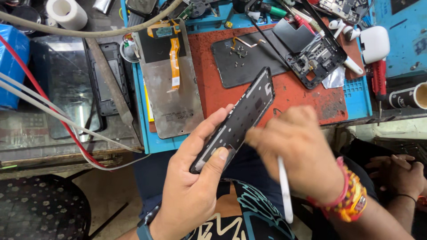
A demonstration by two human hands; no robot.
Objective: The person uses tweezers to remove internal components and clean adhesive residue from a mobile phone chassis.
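We hold the black phone frame (238, 118) in our left hand (195, 178), thumb pressed on its lower end and fingers along its back edge, tilted up over our lap just in front of the tabletop (356, 95). Our right hand (298, 153) is blurred at the frame's middle, closed around a slim white tool (284, 189) whose tip we cannot see. In our judgement that blur is the risk: a hasty stroke could slip off the thin rail and bend it, or tip the frame from a grip that pinches only one end. Close by lie a detached display panel (171, 80) with its orange flex cable (175, 60), a black mat (247, 62) of loose screws (240, 52), and another stripped frame (316, 55); a neighbour's clasped hands (398, 171) rest at right.
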